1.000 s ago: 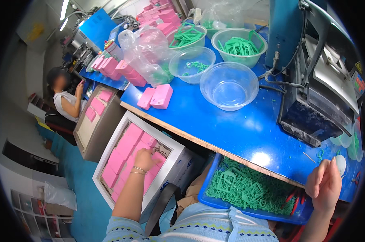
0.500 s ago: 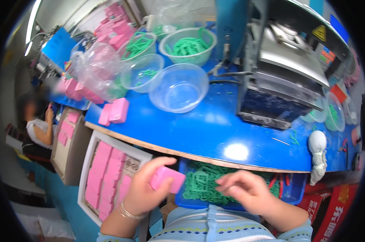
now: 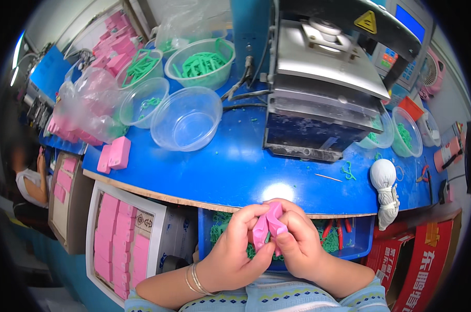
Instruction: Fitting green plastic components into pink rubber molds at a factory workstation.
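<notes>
While both hands meet at 6 o'clock below surface (image 3: 235, 171) edge, I note left hand (image 3: 233, 255) and right hand (image 3: 303, 247) each in pinch grip on small pink case (image 3: 269, 224). I judge it light, stiff, slick; best held at edges. Blue tray (image 3: 361, 244) of green parts directly beneath; open room only toward lap. Clear bowl (image 3: 186, 125) at 11 o'clock, press machine (image 3: 324, 99) at 1, well apart.

Pink piece (image 3: 269, 224) largely covered by both hands; its shape cannot be told. Blue tray (image 3: 361, 244) half hidden beneath table edge (image 3: 194, 200). Seated person (image 3: 27, 182) blurred, cut off at left.
</notes>
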`<action>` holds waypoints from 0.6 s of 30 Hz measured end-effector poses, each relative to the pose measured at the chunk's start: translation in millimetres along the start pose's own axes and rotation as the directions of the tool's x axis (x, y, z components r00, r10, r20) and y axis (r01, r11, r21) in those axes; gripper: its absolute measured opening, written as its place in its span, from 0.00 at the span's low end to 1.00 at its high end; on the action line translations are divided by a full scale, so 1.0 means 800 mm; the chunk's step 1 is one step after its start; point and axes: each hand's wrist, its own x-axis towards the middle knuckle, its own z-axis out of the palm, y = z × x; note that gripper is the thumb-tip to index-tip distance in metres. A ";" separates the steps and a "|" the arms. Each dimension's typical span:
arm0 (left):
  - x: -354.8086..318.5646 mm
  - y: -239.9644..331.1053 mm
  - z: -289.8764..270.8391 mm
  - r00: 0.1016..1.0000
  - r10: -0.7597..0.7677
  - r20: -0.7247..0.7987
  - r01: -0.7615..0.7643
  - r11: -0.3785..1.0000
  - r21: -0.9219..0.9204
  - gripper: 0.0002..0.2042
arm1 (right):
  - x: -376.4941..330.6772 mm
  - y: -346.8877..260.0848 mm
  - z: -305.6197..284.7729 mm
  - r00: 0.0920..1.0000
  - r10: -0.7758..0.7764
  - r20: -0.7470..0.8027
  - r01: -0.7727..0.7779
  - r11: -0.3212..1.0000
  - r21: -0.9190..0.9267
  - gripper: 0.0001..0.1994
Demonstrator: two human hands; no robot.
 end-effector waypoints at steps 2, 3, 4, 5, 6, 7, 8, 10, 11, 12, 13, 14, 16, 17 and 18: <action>0.003 0.003 0.001 1.000 0.004 -0.028 -0.003 0.999 0.039 0.25 | 0.002 -0.001 -0.002 0.999 -0.047 0.011 0.047 0.996 -0.073 0.13; 0.000 -0.002 0.000 0.999 -0.002 -0.042 0.006 0.995 0.097 0.24 | 0.002 0.001 -0.001 0.997 -0.074 -0.008 0.073 0.991 -0.110 0.14; -0.001 -0.004 -0.001 0.999 -0.008 -0.054 0.016 0.988 0.155 0.24 | 0.001 0.002 -0.002 0.994 -0.103 -0.028 0.098 0.984 -0.148 0.14; -0.001 -0.003 -0.001 0.998 -0.007 -0.060 0.016 0.988 0.156 0.24 | -0.001 0.003 -0.004 0.994 -0.105 -0.023 0.100 0.984 -0.146 0.14; -0.001 -0.001 -0.002 0.994 -0.060 -0.093 0.063 0.997 0.038 0.22 | -0.003 0.005 -0.005 0.999 -0.003 -0.049 0.004 1.000 0.020 0.17; -0.001 0.000 -0.003 0.986 -0.115 -0.117 0.106 0.991 -0.082 0.21 | -0.004 0.007 -0.007 0.993 0.101 -0.061 -0.089 0.979 0.186 0.19; -0.001 0.000 -0.004 0.987 -0.115 -0.116 0.106 0.991 -0.081 0.21 | -0.004 0.007 -0.007 0.993 0.101 -0.063 -0.088 0.979 0.186 0.19; 0.001 -0.002 -0.005 0.983 -0.153 -0.105 0.133 0.976 -0.173 0.23 | -0.004 0.007 -0.008 0.940 0.340 -0.003 -0.258 0.717 0.648 0.24; 0.003 0.000 -0.006 0.983 -0.151 -0.106 0.131 0.976 -0.172 0.23 | -0.003 0.004 -0.008 0.930 0.368 -0.026 -0.250 0.680 0.689 0.25; 0.006 0.003 -0.005 0.997 0.002 -0.074 0.006 0.993 0.118 0.25 | -0.004 -0.001 -0.008 0.930 0.367 -0.025 -0.250 0.682 0.687 0.25; 0.008 0.006 -0.005 0.990 0.139 -0.001 -0.128 0.911 0.393 0.27 | -0.005 -0.006 -0.008 0.900 0.430 -0.063 -0.257 0.643 0.721 0.25; 0.011 0.002 -0.008 0.990 0.140 -0.008 -0.126 0.910 0.395 0.27 | -0.007 -0.011 -0.007 0.865 0.493 -0.094 -0.261 0.603 0.754 0.24; 0.011 -0.012 -0.019 0.990 0.128 0.063 -0.132 0.989 0.060 0.34 | -0.017 -0.014 -0.006 0.871 0.487 -0.069 -0.263 0.579 0.772 0.22; 0.011 -0.018 -0.011 0.994 0.109 -0.028 -0.113 0.971 -0.212 0.33 | -0.019 -0.013 -0.007 0.892 0.451 -0.034 -0.342 0.721 0.603 0.21; 0.013 -0.019 -0.011 0.993 0.110 -0.034 -0.115 0.972 -0.203 0.33 | -0.022 -0.012 -0.010 0.908 0.419 -0.001 -0.383 0.831 0.402 0.20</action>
